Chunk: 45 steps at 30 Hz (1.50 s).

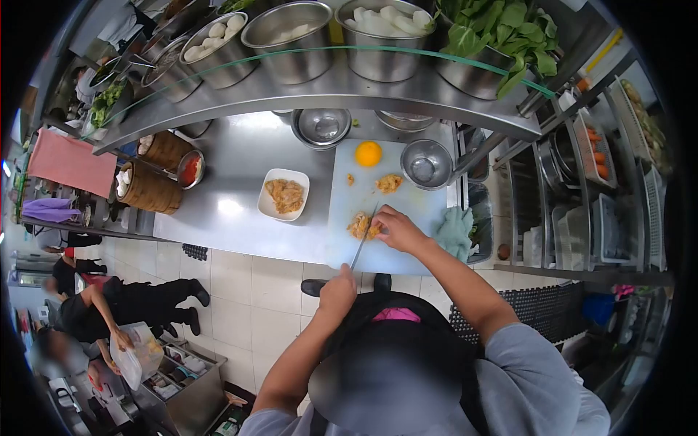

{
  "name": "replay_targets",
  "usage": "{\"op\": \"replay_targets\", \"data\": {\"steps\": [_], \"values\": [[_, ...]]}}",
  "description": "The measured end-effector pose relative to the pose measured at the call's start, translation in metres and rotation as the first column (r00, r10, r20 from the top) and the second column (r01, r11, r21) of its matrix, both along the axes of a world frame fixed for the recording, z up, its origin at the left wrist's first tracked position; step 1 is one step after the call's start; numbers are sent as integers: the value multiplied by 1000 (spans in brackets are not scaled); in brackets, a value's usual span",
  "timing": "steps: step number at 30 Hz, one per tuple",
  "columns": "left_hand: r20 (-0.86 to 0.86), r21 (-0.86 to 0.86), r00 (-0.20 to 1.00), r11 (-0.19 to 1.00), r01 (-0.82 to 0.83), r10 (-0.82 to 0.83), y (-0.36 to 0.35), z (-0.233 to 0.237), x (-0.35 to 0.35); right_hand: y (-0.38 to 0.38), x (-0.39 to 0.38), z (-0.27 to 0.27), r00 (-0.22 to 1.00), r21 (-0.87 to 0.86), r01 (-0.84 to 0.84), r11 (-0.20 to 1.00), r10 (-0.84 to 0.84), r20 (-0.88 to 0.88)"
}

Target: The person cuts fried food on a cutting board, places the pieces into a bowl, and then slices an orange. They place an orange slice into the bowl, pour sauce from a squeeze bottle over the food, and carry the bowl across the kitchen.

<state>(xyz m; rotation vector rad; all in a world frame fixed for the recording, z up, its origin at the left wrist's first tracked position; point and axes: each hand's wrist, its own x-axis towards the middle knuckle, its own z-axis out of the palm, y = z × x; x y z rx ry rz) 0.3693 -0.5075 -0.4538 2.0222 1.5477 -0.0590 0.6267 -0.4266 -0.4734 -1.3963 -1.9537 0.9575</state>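
My left hand [338,294] is closed round the handle of a knife [361,238]. Its blade points away from me across a pile of orange-brown food [358,224], perhaps meat, on a pale blue cutting board [342,251]. With bent fingers, my right hand [398,229] holds the near right side of that pile, close beside the blade. Farther up the board lie a second small pile [389,183], a tiny piece [350,179] and a round orange thing [368,153], possibly a fruit. Left of the board, a white square bowl [266,206] contains similar food.
Metal bowls [427,164] stand at the board's far side. A green cloth [454,232] lies at its right edge. Bamboo steamers [156,190] are at the left. Overhead, a steel shelf [313,94] carries metal pots and leafy greens [502,36]. A co-worker [109,309] stands behind left with a plastic container.
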Motion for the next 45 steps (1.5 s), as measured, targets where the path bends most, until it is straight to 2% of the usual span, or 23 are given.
{"op": "replay_targets", "data": {"steps": [4,7,9,12,15,18,20,23,28,33,39,45], "values": [[-1,15,1000,1000,-18,18,22,9,8,-1,7,6,1000,25,-7,1000,7,2],[-7,65,1000,998,26,-25,19,37,-4,-7,12,7,1000,11,20,1000,-20,-2],[23,19,997,997,70,-71,9,62,-11,-11,11,6,999,10,25,1000,-25,19],[9,-65,998,996,62,-62,-2,73,-17,-8,8,8,999,19,16,1000,-16,28],[50,-52,997,997,60,-58,-3,65,-18,-6,7,9,999,19,-1,1000,0,44],[119,-2,992,999,34,-34,-8,25,-10,-6,8,5,998,24,-15,1000,13,64],[106,9,994,1000,-2,1,-8,2,5,-6,8,3,998,30,-24,999,22,59],[94,26,995,999,-38,36,-1,-6,13,-7,7,3,999,29,-16,999,14,53],[28,14,999,1000,16,-16,16,15,1,-15,8,9,998,59,42,997,-44,42],[20,-54,998,996,66,-65,6,71,-16,-21,7,3,996,131,75,988,-80,30],[86,-74,993,994,83,-76,-6,66,-22,-24,6,2,994,149,81,986,-90,56],[12,-44,998,997,58,-57,-18,37,-1,-25,11,-3,989,130,77,989,-92,112]]}}
